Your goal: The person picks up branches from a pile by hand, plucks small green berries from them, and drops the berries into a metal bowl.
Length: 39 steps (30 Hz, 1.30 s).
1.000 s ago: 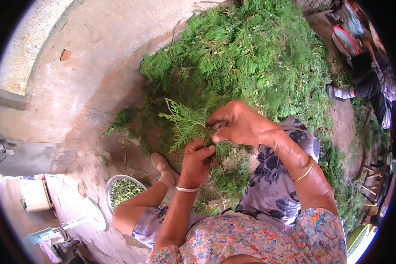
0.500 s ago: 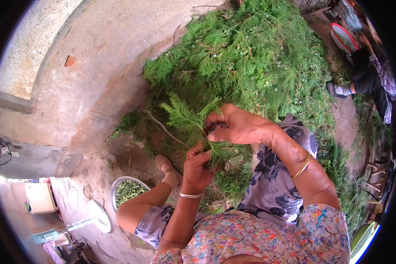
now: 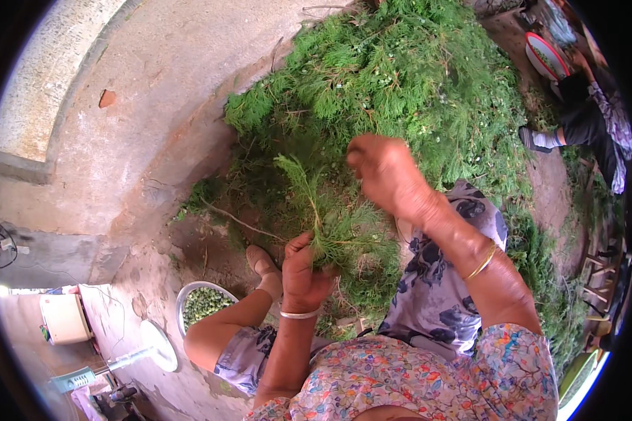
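Note:
My left hand point(image 3: 306, 277) is closed around the lower stem of a feathery evergreen sprig point(image 3: 314, 214), whose leafy tips point up and away from me. Raised to the right of the sprig and apart from it, my right hand point(image 3: 387, 172) is blurred by motion. Its fingers look curled together; whatever may be in them is hidden. Just beyond both hands rises a large heap of cut evergreen branches point(image 3: 400, 84), dotted with small pale berries. A metal bowl point(image 3: 182, 309) of small green berries stands on the ground beside my left knee.
A bare twig point(image 3: 242, 222) lies left of my hands. A standing fan point(image 3: 163, 347) is at the lower left, a concrete wall point(image 3: 168, 91) at the far left. At the far right, another person's foot point(image 3: 538, 139) rests near a red-rimmed basin point(image 3: 548, 56).
My right hand has pulled away from the sprig, up and to the right. The sprig stays in my left hand, which has moved slightly left and down.

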Each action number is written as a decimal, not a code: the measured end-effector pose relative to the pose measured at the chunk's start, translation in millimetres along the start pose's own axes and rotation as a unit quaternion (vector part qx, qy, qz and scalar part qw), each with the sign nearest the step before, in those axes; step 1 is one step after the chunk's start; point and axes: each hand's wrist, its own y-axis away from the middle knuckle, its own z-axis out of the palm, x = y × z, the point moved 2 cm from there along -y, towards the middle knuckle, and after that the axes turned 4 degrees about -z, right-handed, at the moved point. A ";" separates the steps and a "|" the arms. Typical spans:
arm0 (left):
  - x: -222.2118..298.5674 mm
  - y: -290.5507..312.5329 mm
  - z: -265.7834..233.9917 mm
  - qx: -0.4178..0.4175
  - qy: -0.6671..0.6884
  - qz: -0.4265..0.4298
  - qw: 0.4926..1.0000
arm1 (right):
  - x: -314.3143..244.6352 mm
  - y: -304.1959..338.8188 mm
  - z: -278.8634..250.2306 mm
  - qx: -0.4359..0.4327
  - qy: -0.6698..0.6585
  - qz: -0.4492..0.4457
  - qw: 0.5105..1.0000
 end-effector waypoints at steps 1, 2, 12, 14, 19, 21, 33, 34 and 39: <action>0.5 0.9 -1.5 -0.014 0.005 0.013 1.000 | 3.8 -2.9 -8.4 0.024 -0.117 0.095 0.988; 0.0 0.8 -7.0 -0.013 0.005 0.014 1.000 | 4.8 -4.3 -12.0 0.046 -0.232 0.187 0.954; 0.2 -3.2 -7.6 -0.029 -0.061 0.031 0.997 | -14.3 3.2 -0.6 -0.257 -0.254 0.077 0.929; -0.5 -5.5 -7.7 0.014 -0.078 0.034 0.996 | -16.8 4.4 2.1 -0.270 -0.264 0.090 0.921; -1.7 -12.8 -18.6 0.006 -0.083 0.052 0.995 | -17.9 4.9 9.0 -0.275 -0.231 0.098 0.928; -0.6 -14.6 -25.4 -0.030 -0.069 0.035 0.997 | -20.2 5.7 5.2 -0.249 -0.171 0.072 0.950; -31.9 -34.1 -84.3 0.102 -0.345 0.063 0.931 | 2.1 0.8 -25.6 0.028 -0.577 0.293 0.762; -45.6 -41.1 -99.1 0.146 -0.511 0.086 0.843 | -1.8 -0.9 -26.8 0.039 -0.552 0.305 0.775; -160.9 -43.2 -148.4 -0.043 -0.655 -0.034 0.753 | 5.6 -6.4 -25.7 0.042 -0.506 0.291 0.811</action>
